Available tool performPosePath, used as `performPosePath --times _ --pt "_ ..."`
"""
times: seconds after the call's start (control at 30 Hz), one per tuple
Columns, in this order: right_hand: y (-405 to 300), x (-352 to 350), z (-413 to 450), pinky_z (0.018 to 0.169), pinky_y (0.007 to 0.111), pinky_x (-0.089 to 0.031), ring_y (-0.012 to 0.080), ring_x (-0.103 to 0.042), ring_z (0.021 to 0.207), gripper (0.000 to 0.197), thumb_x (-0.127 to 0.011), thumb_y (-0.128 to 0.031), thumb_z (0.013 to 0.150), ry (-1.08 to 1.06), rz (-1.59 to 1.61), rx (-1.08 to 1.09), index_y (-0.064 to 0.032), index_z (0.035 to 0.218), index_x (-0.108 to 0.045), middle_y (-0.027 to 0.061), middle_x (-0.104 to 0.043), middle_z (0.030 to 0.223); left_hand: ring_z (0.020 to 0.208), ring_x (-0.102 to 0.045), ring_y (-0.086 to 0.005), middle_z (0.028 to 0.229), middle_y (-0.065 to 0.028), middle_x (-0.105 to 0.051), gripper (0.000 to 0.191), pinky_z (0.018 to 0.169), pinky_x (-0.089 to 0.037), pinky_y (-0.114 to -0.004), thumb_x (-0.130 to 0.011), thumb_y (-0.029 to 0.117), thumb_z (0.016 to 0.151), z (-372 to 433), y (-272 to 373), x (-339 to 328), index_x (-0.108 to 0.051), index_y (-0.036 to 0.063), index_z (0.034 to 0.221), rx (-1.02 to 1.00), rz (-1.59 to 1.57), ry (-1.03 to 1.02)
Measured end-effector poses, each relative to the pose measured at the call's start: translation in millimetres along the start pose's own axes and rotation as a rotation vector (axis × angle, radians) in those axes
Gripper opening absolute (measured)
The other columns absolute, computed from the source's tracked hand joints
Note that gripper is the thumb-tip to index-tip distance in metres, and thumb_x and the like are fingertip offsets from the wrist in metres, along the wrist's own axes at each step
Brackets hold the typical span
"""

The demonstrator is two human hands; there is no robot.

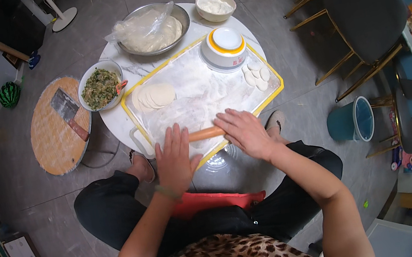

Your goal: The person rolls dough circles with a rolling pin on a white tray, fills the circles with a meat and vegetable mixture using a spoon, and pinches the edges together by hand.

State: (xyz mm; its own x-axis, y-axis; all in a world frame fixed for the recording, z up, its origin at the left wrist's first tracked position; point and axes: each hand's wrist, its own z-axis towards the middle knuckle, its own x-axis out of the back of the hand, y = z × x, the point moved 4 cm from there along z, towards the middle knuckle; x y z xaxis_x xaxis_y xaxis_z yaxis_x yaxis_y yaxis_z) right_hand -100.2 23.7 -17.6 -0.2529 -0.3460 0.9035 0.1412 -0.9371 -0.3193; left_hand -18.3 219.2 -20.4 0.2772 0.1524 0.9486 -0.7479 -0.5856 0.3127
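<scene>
A wooden rolling pin [205, 134] lies across the near part of a floured board with a yellow rim [163, 67]. My left hand [173, 156] rests over its left end, fingers stretched forward. Over the right end, my right hand [242, 130] curves with bent fingers. Whether dough lies under the pin is hard to tell. Thin round dough wrappers [155, 96] overlap at the board's left. Several small flattened dough pieces [256, 76] sit at its right, beside an upturned white bowl [224, 54] with an orange ring.
Behind the board stand a metal basin of dough [151, 35] under clear plastic and a bowl of flour [215, 6]. Left are a bowl of green-flecked filling [101, 87] and a cleaver [68, 110] on a round board [51, 142]. A teal bucket [346, 122] and chair [366, 12] stand right.
</scene>
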Motion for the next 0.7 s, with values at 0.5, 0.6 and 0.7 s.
performPosePath --times 0.5,0.6,0.7 --pt "-2.9 -0.3 12.1 0.104 0.052 -0.033 0.0343 -0.035 0.135 0.049 -0.054 -0.032 0.091 -0.168 -0.133 -0.073 -0.0200 0.138 -0.047 0.0086 -0.040 0.147 0.144 -0.018 -0.0322 0.156 -0.0155 -0.020 0.078 0.108 -0.022 -0.060 -0.058 0.040 0.089 13.7 -11.4 0.2 -0.024 0.0033 0.148 0.040 0.062 0.082" --pt "20.6 -1.3 41.4 0.104 0.054 -0.033 0.0357 -0.034 0.135 0.048 -0.052 -0.034 0.093 -0.076 -0.135 -0.154 -0.0215 0.138 -0.046 0.0088 -0.039 0.147 0.144 -0.018 -0.0328 0.156 -0.0168 -0.018 0.080 0.108 -0.022 -0.060 -0.057 0.043 0.088 52.7 -14.8 8.9 -0.024 0.0033 0.148 0.073 0.096 0.120" --pt "23.0 -7.3 12.6 0.104 0.054 -0.033 0.0359 -0.034 0.135 0.048 -0.052 -0.034 0.092 -0.182 -0.081 -0.145 -0.0224 0.138 -0.047 0.0089 -0.038 0.148 0.144 -0.018 -0.0323 0.156 -0.0159 -0.020 0.077 0.108 -0.022 -0.061 -0.056 0.044 0.088 31.0 -5.4 14.6 -0.027 0.0045 0.148 0.035 0.094 0.039"
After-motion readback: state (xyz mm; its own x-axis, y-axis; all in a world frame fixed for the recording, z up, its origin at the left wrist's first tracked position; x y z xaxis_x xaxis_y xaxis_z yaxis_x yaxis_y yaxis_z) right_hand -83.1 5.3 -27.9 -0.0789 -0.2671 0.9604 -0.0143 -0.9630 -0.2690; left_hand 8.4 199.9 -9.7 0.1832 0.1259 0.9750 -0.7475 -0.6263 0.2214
